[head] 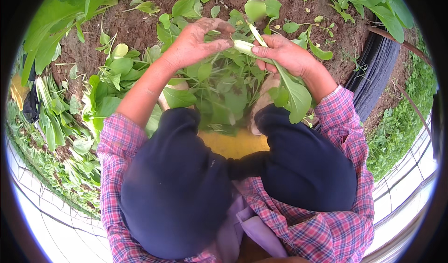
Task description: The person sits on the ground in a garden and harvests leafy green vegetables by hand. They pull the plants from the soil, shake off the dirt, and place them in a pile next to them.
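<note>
My right hand (284,54) grips a leafy green vegetable plant (295,95), its pale stem base (243,46) pointing left and its leaves hanging down toward my knee. A separate leaf stalk (257,35) sticks up from the same grip, with a blurred round leaf at its upper end. My left hand (201,40) is at the pale base, its thumb tip touching or very close to it. The left fingers are curled, with a gap between them and the thumb. Below both hands lies a heap of loose green leaves (224,84) between my feet.
Brown soil (140,35) strewn with leaves surrounds the heap. Pulled greens (105,102) lie at the left, beside more bunches (50,112). Large standing plants (70,14) fill the upper left. A roll of black sheeting (371,70) lies at the right. Something yellow (234,144) is under me.
</note>
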Demonstrator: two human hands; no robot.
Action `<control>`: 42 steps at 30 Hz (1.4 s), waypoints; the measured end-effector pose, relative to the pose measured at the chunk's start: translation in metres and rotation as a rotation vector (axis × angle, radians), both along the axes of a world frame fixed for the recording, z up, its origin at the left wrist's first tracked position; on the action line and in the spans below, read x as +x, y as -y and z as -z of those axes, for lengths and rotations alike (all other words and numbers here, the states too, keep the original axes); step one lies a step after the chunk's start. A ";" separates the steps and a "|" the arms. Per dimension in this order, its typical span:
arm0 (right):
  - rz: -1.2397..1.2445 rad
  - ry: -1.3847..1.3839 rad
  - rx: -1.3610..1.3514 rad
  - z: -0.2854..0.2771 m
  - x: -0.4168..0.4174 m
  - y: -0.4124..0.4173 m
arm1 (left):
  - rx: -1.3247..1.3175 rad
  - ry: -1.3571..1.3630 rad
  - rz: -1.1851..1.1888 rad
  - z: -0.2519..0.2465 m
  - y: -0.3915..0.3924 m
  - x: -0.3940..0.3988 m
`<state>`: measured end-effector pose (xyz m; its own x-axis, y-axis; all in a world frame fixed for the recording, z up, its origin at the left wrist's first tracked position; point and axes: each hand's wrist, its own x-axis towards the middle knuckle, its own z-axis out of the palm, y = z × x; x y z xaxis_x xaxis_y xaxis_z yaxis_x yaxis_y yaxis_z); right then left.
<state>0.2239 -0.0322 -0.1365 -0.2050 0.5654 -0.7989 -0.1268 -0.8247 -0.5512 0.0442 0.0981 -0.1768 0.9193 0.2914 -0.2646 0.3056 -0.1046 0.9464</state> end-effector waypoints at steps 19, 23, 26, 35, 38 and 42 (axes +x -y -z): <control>-0.579 0.900 0.461 -0.001 -0.017 -0.001 | 0.103 -0.154 -0.209 0.005 0.019 0.008; -0.418 0.838 0.480 -0.005 -0.007 0.002 | 0.450 -0.463 -0.076 0.007 -0.003 -0.001; -0.152 0.914 0.532 -0.032 -0.006 -0.018 | 1.154 -0.636 0.249 0.026 0.009 -0.020; -0.497 0.939 0.393 0.010 -0.009 0.002 | 0.621 -0.159 -0.402 -0.049 -0.054 -0.011; -0.293 0.716 0.445 -0.022 -0.016 -0.040 | 0.071 -0.057 -0.461 -0.047 -0.025 -0.022; -0.186 0.351 0.494 -0.078 -0.059 -0.101 | -0.509 0.346 -0.537 -0.065 0.002 -0.037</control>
<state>0.1652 0.0688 -0.0589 -0.1084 0.8648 -0.4903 0.2512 -0.4534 -0.8552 0.0071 0.0965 -0.1118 0.7426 0.6360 -0.2099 -0.1266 0.4411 0.8885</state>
